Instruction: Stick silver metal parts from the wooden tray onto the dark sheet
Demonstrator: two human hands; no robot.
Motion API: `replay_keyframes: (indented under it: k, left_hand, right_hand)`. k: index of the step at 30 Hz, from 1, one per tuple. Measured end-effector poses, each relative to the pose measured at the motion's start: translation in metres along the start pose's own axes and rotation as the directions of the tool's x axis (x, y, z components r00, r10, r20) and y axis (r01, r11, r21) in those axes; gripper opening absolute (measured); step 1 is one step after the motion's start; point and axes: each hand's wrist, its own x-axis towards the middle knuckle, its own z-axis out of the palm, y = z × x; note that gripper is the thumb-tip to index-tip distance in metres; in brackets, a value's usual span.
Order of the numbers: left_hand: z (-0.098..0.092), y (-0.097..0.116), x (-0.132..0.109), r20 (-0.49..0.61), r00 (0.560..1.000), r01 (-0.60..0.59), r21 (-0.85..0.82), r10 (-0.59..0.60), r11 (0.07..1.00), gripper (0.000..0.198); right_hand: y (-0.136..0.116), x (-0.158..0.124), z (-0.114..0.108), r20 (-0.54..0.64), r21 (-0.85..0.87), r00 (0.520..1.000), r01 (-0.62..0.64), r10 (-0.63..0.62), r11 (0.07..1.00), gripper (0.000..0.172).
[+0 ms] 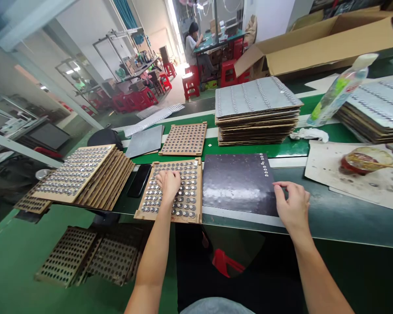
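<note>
1. The left hand [168, 185] lies on a perforated wooden tray [186, 219] at the near edge of the worktop [334, 218]. Its fingers [175, 176] are curved down onto the tray's rows of small metal discs, but whether they are pinching one is hidden.
2. The tray is nearly full of discs, one to a hole, and a few near the hand sit unevenly.
3. The right hand [293, 207] is at the near right corner of a dark sheet [236, 183], just right of the tray. Its fingers [278, 186] are curled over the sheet's edge, and I cannot tell whether they grip it.
4. A short column of metal discs [264, 165] runs along the sheet's far right edge.
5. Left of the tray lie a black phone [139, 180] and a leaning row of disc-filled trays [85, 174]. More perforated trays [65, 257] sit lower down, below the near edge.
6. Beyond are another tray [183, 138] and a grey sheet [144, 141].
7. Far right stand stacks of boards with rows of discs [257, 113], a plastic bottle [339, 89] and an open cardboard box [317, 43].
8. On paper to the right, a red-rimmed dish [363, 159] holds amber liquid.
9. In the distance, a co-worker [191, 48] sits at a table.
</note>
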Motion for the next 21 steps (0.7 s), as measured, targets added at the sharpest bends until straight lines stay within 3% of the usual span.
replay_keyframes:
  k: [5,8,10,14,17,21]
  left_hand:
    - [-0.003,-0.003,-0.001,-0.051,0.999,0.014,0.006,-0.013,1.000,0.033]
    - [-0.008,-0.004,-0.011,-0.080,0.997,-0.021,-0.051,0.017,0.999,0.019]
    - [-0.011,-0.004,-0.025,-0.089,0.995,-0.064,-0.112,0.054,0.992,0.011]
    - [-0.010,0.002,-0.066,-0.072,0.984,-0.179,-0.274,0.165,0.945,0.012]
    - [-0.006,0.010,-0.103,-0.027,0.962,-0.258,-0.419,0.272,0.871,0.012]
    - [-0.003,0.022,-0.142,0.059,0.908,-0.302,-0.593,0.415,0.746,0.014]
  right_hand:
    - [0.013,0.027,-0.001,0.081,-0.112,0.996,-0.024,0.033,0.993,0.020]
    - [0.015,0.048,0.002,0.154,-0.133,0.988,-0.010,0.031,0.991,0.018]
    - [0.013,0.059,0.006,0.189,-0.133,0.982,0.000,0.025,0.991,0.016]
    - [0.004,0.069,0.011,0.204,-0.101,0.979,0.015,0.006,0.995,0.010]
    - [-0.009,0.060,0.005,0.214,-0.026,0.976,0.044,-0.037,0.999,0.012]
    - [-0.043,0.015,-0.013,0.292,0.203,0.934,0.150,-0.206,0.968,0.018]
